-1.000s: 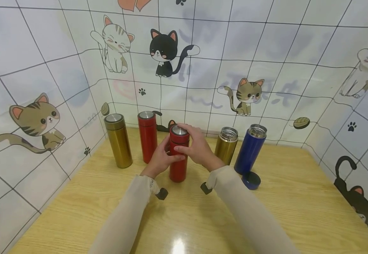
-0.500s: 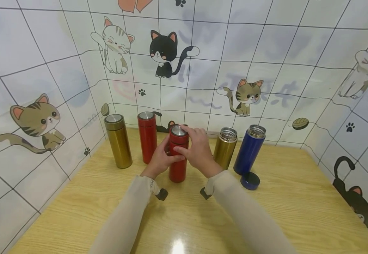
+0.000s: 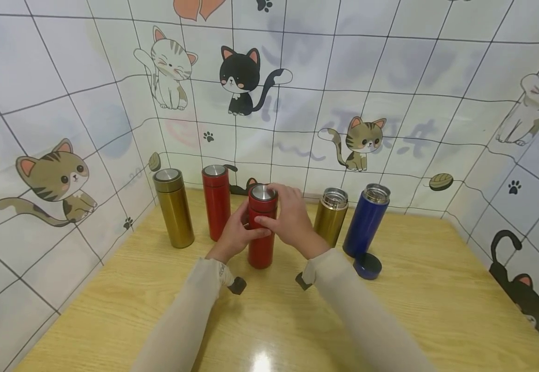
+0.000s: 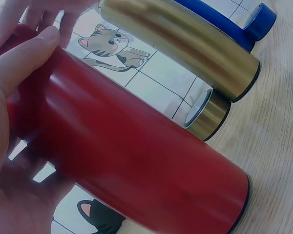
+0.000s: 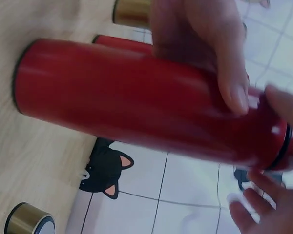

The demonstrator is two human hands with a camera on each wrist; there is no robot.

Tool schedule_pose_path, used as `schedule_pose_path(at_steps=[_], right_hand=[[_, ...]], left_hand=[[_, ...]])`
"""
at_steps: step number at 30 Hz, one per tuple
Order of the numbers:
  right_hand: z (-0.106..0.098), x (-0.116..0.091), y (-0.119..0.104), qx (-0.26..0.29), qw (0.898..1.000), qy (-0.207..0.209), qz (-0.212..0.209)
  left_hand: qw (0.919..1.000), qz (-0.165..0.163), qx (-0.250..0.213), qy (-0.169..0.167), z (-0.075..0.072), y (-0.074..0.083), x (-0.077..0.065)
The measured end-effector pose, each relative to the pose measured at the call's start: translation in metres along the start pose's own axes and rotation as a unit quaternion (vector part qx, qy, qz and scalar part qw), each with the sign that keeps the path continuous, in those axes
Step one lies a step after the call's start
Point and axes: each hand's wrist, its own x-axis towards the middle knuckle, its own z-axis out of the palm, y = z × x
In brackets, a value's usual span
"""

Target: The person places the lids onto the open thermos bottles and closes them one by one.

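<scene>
A red thermos (image 3: 261,250) stands upright on the table in the head view. My left hand (image 3: 234,235) grips its body from the left, the thumb across the front. At the top, my right hand (image 3: 292,219) holds the red lid (image 3: 263,193) with its steel disc from the right. The right wrist view shows this hand's fingers (image 5: 263,190) curved about the lid end. Right of the hands stand a gold thermos (image 3: 330,222) and a blue thermos (image 3: 364,222), both lidless with steel mouths showing.
A blue lid (image 3: 367,266) lies before the blue thermos. A gold lid (image 4: 212,114) sits beside the gold thermos, hidden in the head view. To the left stand a lidded gold thermos (image 3: 175,214) and another lidded red one (image 3: 216,204). Cat-print sheeting (image 3: 297,103) walls the table.
My right hand has turned at the lid; its fingers, earlier reaching over the top, now bunch at the right side. The left hand and the red thermos stay in place.
</scene>
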Motion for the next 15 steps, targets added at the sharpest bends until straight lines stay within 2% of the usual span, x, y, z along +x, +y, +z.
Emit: schedule_pose_path(at_steps=[2,5,7,9,15], right_hand=[[-0.002,0.004,0.005,0.089,0.995,-0.043,0.012],[-0.003,0.007,0.011,0.205,0.973,-0.094,0.040],[-0.003,0.008,0.014,0.249,0.961,-0.107,0.054],[-0.002,0.008,0.015,0.254,0.959,-0.109,0.057],[0.002,0.008,0.014,0.220,0.971,-0.086,0.044]], left_hand=[[1.0000,0.001,-0.009,-0.002,0.000,-0.001,0.000],[0.9998,-0.005,-0.017,-0.007,0.001,-0.001,0.001],[0.9997,-0.010,-0.020,-0.009,0.001,-0.001,0.001],[0.9997,-0.012,-0.020,-0.010,0.001,-0.001,0.001],[0.9998,-0.009,-0.017,-0.004,0.000,-0.002,0.001]])
